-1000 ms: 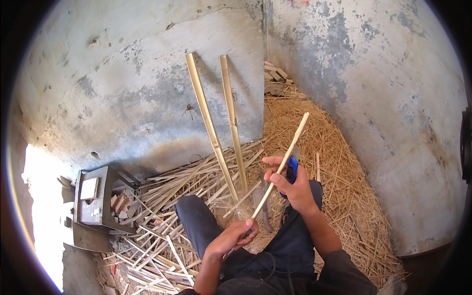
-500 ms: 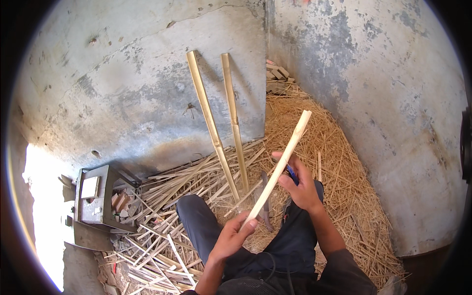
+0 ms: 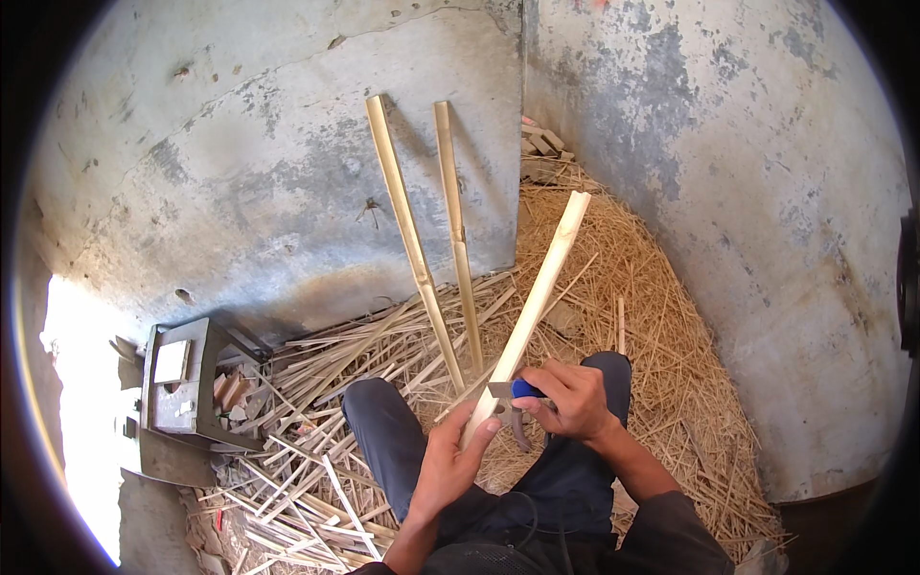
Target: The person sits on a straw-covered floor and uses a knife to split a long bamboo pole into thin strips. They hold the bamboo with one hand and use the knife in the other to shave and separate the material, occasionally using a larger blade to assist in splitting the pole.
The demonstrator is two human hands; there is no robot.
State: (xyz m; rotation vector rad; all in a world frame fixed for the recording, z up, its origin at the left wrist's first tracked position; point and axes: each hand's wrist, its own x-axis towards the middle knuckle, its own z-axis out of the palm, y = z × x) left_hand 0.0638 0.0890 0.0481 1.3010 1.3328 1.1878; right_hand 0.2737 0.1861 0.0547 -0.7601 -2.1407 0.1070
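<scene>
A pale split bamboo strip (image 3: 539, 297) slants up and away in front of me, its lower end in the grip of my left hand (image 3: 450, 464). My right hand (image 3: 572, 398) is closed round the blue handle of a small knife (image 3: 523, 388). The knife's short grey blade lies across the strip, just above my left fingers. Below the right hand, a curved dark tool (image 3: 520, 431) shows in part between my legs; the hands and strip hide the rest of it.
Two long bamboo pieces (image 3: 406, 216) lean on the weathered wall (image 3: 278, 163) ahead. Loose bamboo strips (image 3: 326, 479) cover the floor at left, and a heap of thin shavings (image 3: 671, 383) spreads at right. A dark wooden cabinet (image 3: 182, 383) lies at far left.
My right hand has come down along the strip and turned, bringing the knife blade onto it near my left hand. The strip's far end has swung slightly left and up.
</scene>
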